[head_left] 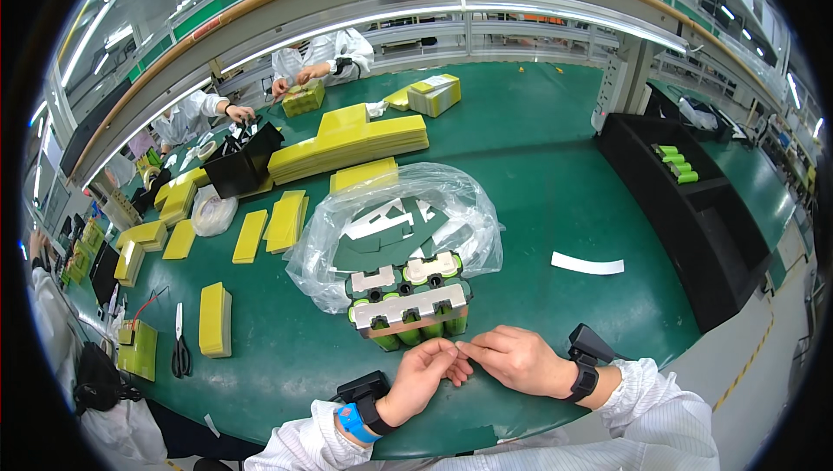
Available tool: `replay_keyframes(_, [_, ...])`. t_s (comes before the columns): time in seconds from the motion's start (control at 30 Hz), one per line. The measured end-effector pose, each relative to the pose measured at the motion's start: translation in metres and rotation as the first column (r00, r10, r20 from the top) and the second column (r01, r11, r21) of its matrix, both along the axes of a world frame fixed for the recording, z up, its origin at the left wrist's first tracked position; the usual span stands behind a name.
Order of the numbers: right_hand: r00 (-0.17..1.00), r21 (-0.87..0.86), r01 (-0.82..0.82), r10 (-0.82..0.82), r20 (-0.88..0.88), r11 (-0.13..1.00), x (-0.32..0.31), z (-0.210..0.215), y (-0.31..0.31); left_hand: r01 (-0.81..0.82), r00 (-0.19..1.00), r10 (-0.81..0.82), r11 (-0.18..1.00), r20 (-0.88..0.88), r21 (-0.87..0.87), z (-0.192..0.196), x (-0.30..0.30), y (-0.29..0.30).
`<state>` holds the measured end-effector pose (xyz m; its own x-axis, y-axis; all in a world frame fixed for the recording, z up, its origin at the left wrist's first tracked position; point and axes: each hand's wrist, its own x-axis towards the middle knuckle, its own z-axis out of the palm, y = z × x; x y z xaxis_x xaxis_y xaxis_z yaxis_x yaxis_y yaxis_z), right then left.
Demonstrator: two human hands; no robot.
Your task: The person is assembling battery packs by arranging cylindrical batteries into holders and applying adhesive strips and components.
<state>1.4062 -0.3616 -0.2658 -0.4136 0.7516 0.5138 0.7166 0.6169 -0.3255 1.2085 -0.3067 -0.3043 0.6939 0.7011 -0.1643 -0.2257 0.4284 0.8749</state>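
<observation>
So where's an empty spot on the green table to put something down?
Bare table lies right of the plastic bag, around the white strip, up to the black rack. The left side is crowded with yellow stacks and scissors.

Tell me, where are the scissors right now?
In the head view, the scissors lie on the green table at the person's far left, between two yellow stacks, well left of the left hand.
</observation>
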Motion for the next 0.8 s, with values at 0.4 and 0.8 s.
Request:
replay_keyframes(0.4, [1.0, -0.003, -0.004, 0.004, -0.009, 1.0, -0.0002, 0.0009, -0.0002, 0.0, 1.0, 0.0, 1.0, -0.001, 0.006, 0.0004, 0.0005, -0.0001])
replay_keyframes(0.8, [1.0, 0.004, -0.011, 0.011, 0.001, 1.0, 0.0004, 0.0017, -0.0005, 0.006, 1.0, -0.006, 1.0, -0.002, 0.012, -0.0009, 0.0002, 0.0004])
